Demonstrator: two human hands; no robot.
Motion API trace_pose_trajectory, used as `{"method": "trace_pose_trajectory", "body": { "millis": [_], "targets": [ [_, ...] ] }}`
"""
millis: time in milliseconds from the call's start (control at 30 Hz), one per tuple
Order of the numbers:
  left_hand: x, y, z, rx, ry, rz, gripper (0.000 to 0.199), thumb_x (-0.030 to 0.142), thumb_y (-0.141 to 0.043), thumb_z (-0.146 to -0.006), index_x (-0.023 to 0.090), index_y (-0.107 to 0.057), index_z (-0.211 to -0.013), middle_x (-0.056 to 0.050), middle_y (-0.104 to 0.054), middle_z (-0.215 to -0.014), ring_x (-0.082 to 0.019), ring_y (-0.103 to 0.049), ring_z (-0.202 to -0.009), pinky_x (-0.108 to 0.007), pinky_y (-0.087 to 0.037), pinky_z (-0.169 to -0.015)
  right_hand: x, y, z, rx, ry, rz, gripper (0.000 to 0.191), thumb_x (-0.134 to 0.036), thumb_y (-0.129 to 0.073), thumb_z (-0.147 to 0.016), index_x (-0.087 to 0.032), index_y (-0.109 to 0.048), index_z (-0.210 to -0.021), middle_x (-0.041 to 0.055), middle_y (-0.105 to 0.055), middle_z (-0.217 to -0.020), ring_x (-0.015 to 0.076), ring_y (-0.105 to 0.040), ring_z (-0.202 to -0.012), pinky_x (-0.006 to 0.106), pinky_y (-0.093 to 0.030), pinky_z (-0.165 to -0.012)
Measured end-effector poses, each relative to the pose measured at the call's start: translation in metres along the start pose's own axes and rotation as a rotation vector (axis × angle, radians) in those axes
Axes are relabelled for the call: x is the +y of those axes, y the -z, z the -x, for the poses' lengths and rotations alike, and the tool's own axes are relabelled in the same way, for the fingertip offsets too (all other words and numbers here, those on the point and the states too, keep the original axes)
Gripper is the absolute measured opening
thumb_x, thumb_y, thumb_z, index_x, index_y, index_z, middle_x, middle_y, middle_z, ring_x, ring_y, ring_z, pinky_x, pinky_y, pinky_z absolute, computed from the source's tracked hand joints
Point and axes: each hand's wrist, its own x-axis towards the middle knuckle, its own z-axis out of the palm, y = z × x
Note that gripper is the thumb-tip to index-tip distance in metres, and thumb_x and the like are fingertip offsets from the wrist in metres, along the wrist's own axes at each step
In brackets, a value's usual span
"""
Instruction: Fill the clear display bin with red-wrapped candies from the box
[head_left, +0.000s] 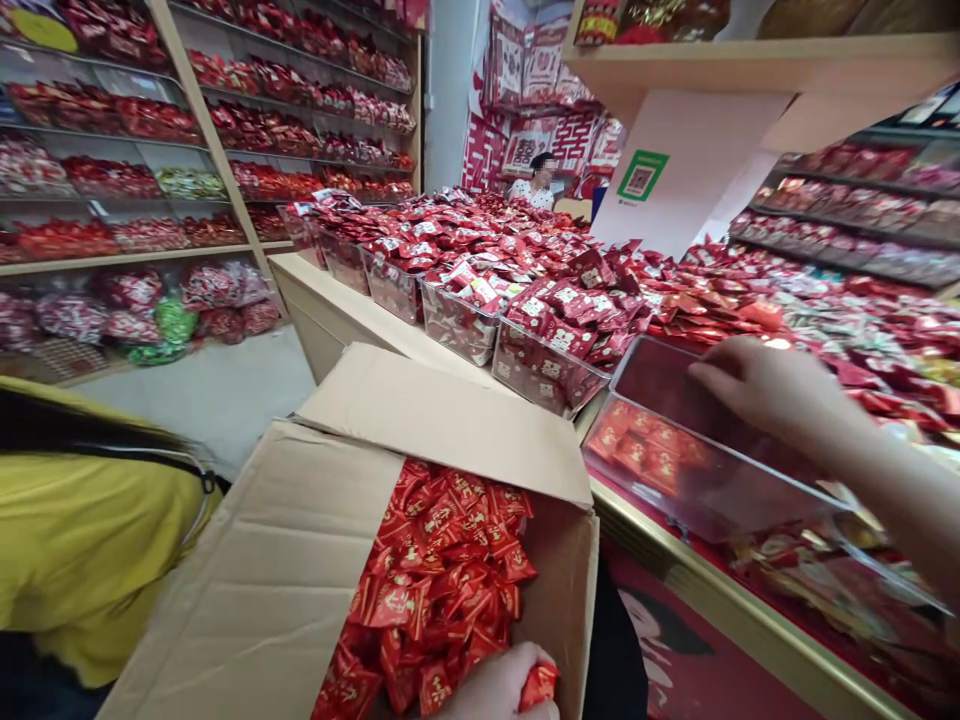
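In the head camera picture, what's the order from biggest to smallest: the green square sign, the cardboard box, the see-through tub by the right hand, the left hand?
1. Cardboard box
2. See-through tub
3. Left hand, partly cut off by the picture's edge
4. Green square sign

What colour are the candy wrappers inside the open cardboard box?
Bright red with gold markings on the wrappers; head view.
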Motion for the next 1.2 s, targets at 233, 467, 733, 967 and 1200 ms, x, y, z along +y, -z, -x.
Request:
{"method": "trace_pose_trajectory", "body": {
  "millis": [233,467,733,967,1200],
  "targets": [
    [-0.011,0.003,0.005,-0.014,0.007,-0.145,0.043,0.029,-0.05,-0.069,0.022,-0.057,-0.111,-0.012,-0.065,-0.103,-0.028,-0.057,-0.091,-0.04,-0.041,-0.08,0.08,-0.054,0.179,-0.501,-0.327,0.073,0.047,-0.052,-0.066,-0.055,-0.021,-0.058,-0.089,0.006,-0.067,-0.072,0.0249,-0.061,-0.057,0.034,-0.047,-0.053],
    [-0.019,0.002,0.016,0.085,-0.004,-0.203,0.038,0.026,-0.052,-0.069,0.024,-0.06,-0.106,-0.01,-0.065,-0.101,-0.029,-0.058,-0.09,-0.042,-0.042,-0.08,0.119,-0.112,0.236,-0.71,-0.552,-0.411,0.032,-0.023,-0.049,-0.068,-0.01,-0.055,-0.097,0.0077,-0.067,-0.089,0.0236,-0.062,-0.083,0.032,-0.049,-0.069],
    [-0.014,0.007,0.023,0.14,-0.153,0.093,0.022,0.022,-0.051,-0.073,0.021,-0.059,-0.093,0.001,-0.064,-0.082,-0.016,-0.056,-0.076,-0.025,-0.043,-0.071,0.09,-0.067,0.224,-0.617,-0.31,-0.355,0.043,-0.029,-0.048,-0.076,-0.015,-0.049,-0.117,0.0096,-0.063,-0.103,0.0241,-0.058,-0.091,0.033,-0.045,-0.082],
    [-0.031,0.01,-0.003,0.107,-0.12,0.035,0.024,0.024,-0.052,-0.071,0.022,-0.06,-0.094,0.002,-0.063,-0.074,-0.016,-0.057,-0.066,-0.025,-0.042,-0.059,0.122,-0.083,0.24,-0.497,-0.292,-0.301,0.049,-0.038,-0.049,-0.077,-0.014,-0.046,-0.119,0.0122,-0.058,-0.113,0.0242,-0.055,-0.101,0.032,-0.042,-0.088],
    [-0.033,0.005,-0.002,0.106,-0.089,0.327,0.017,0.021,-0.055,-0.069,0.019,-0.056,-0.086,0.004,-0.058,-0.073,-0.013,-0.052,-0.072,-0.024,-0.041,-0.069,0.125,-0.088,0.24,-0.523,-0.268,-0.233,0.046,-0.039,-0.046,-0.078,-0.015,-0.044,-0.117,0.0102,-0.061,-0.107,0.0215,-0.058,-0.096,0.029,-0.046,-0.082]
  ]
}}
